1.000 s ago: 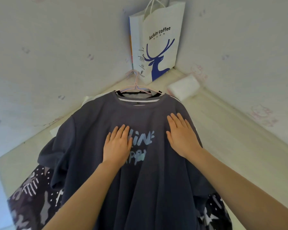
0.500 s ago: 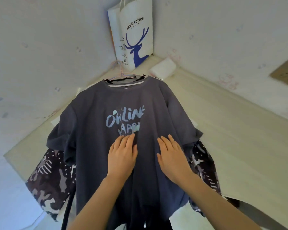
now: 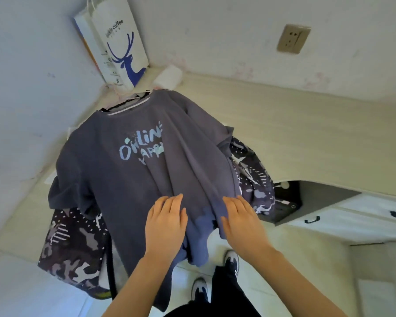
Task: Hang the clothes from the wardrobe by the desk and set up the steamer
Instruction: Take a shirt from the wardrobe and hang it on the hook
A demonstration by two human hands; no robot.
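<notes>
— Both hands had slid down the grey T-shirt [image 3: 133, 179] since the earlier frames, from the chest print to near the hem. What did they look like?

— The left hand [image 3: 166, 225] lay flat on the cloth, fingers straight and together, holding nothing. The right hand [image 3: 240, 223] pressed the shirt's right lower edge the same way, fingers straight, gripping nothing.

— Where was the shirt?

— It hung on a pale hanger [image 3: 124, 99], front facing the viewer, draped over the corner of a light wooden desk [image 3: 295, 138]. Pale blue lettering crossed the chest. A dark patterned garment [image 3: 71, 248] showed behind it on both sides.

— Any containers?

— A white paper bag [image 3: 121, 51] with a blue deer stood upright in the wall corner; its contents could not be seen. Just beside it lay a white packet [image 3: 168, 76]. To the right, under the desk, were a dark open recess [image 3: 290, 202] holding small unclear items and white drawers [image 3: 352, 223] with dark handles.

— Anything else around?

— A wall socket [image 3: 293, 38] sat above the desk. Below, the person's sneakers [image 3: 231, 259] stood on the tiled floor.
</notes>
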